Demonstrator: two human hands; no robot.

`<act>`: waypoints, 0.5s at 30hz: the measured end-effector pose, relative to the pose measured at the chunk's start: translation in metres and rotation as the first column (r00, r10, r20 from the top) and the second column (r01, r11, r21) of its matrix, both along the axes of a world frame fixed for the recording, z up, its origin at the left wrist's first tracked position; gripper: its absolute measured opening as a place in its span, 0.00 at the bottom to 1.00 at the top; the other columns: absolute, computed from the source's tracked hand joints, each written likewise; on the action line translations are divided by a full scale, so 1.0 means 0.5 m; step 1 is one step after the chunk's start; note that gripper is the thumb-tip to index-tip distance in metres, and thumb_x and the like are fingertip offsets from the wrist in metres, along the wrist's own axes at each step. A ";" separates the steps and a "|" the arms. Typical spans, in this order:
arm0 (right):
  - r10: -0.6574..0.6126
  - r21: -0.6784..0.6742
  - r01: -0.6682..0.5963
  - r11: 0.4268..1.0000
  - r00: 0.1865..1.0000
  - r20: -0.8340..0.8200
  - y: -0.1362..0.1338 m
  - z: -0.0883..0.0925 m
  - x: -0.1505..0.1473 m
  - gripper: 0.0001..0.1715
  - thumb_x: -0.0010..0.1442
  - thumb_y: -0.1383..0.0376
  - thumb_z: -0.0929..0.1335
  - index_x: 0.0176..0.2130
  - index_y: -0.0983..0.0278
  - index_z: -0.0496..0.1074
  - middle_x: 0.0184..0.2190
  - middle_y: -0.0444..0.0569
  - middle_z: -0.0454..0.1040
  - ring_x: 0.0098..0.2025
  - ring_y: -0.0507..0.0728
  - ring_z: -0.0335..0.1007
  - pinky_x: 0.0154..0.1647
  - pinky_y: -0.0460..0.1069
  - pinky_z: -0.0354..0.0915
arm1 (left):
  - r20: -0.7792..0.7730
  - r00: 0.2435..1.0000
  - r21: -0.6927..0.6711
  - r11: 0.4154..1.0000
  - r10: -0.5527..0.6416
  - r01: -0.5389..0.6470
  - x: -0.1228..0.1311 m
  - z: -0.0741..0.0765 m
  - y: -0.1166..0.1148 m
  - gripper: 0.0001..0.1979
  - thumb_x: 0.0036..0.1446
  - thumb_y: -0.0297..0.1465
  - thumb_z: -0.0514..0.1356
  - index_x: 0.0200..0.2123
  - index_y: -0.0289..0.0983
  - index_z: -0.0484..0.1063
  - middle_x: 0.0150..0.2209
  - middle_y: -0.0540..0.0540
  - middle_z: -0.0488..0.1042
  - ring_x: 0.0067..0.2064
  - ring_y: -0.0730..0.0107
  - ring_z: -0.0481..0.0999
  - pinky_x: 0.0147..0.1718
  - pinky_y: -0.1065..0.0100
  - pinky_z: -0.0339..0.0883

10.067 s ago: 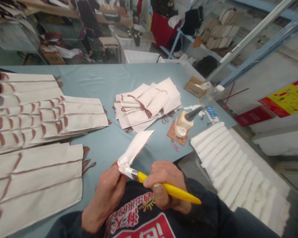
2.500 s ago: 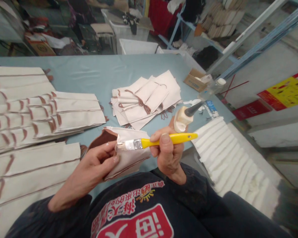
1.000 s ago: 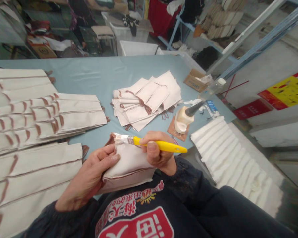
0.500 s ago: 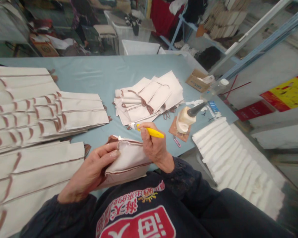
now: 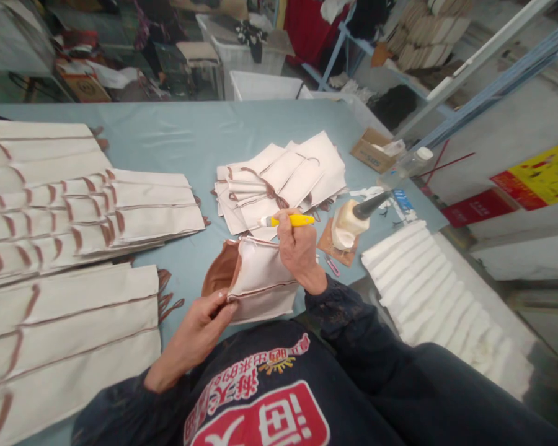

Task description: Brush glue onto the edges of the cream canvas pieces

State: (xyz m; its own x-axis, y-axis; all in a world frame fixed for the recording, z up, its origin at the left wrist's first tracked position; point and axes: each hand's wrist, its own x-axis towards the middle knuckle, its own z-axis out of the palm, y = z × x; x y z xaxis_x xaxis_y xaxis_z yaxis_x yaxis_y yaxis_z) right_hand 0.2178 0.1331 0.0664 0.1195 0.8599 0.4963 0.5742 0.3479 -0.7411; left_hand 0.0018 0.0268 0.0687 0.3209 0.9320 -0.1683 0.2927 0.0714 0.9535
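Just in front of my body is an off-white fabric pouch [image 5: 265,279] with brown seams; its open end on the left shows a brown lining. My left hand [image 5: 198,331] pinches the near lower corner of that opening between thumb and fingers. A yellow-handled brush [image 5: 297,220] is gripped in my right hand [image 5: 300,251], its pale tip pointing left above the table. The same hand rests against the far right part of the pouch. Beyond it lies a loose pile of similar pouches [image 5: 283,173].
Rows of overlapping pouches [image 5: 74,310] cover the table's left side. At right stand a glue bottle with a dark nozzle [image 5: 348,223], a small cardboard box [image 5: 372,150] and a clear jar [image 5: 407,166]. Folded white cloth pieces [image 5: 437,297] lie to the lower right.
My left hand has moved down to the pouch's near corner, and the opening now gapes wider, showing more brown lining. The right hand with the brush has shifted slightly right and up.
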 end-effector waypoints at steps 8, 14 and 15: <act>0.120 -0.153 -0.248 0.957 0.815 -0.567 -0.095 0.060 -0.011 0.23 0.74 0.50 0.62 0.36 0.62 0.72 0.15 0.35 0.62 0.15 0.48 0.56 0.18 0.44 0.55 | -0.113 0.993 0.074 0.996 -0.044 0.052 0.002 0.026 -0.012 0.13 0.68 0.35 0.56 0.30 0.39 0.72 0.29 0.48 0.77 0.32 0.66 0.75 0.33 0.71 0.67; 0.137 -0.207 -0.330 0.921 0.773 -0.620 -0.176 0.090 -0.020 0.21 0.72 0.51 0.63 0.34 0.62 0.71 0.14 0.34 0.60 0.13 0.47 0.54 0.14 0.43 0.54 | -0.189 0.982 0.283 0.957 -0.003 0.057 0.003 0.019 -0.029 0.13 0.68 0.30 0.55 0.29 0.39 0.69 0.26 0.50 0.73 0.31 0.68 0.76 0.32 0.71 0.67; 0.149 -0.201 -0.329 0.923 0.785 -0.602 -0.186 0.091 -0.021 0.21 0.73 0.52 0.63 0.34 0.62 0.71 0.14 0.34 0.60 0.13 0.47 0.54 0.14 0.43 0.54 | -0.185 0.983 0.331 0.942 0.016 0.047 0.004 0.021 -0.030 0.12 0.68 0.28 0.55 0.29 0.39 0.69 0.26 0.50 0.74 0.30 0.69 0.76 0.32 0.72 0.67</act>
State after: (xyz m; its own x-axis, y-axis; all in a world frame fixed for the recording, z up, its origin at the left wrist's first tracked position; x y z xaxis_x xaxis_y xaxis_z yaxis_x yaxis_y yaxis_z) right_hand 0.2071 0.0400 0.1121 0.0719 0.9877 0.1392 -0.0530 0.1431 -0.9883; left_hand 0.0036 0.0119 0.0789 0.3293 0.9396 0.0938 0.4617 -0.2469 0.8520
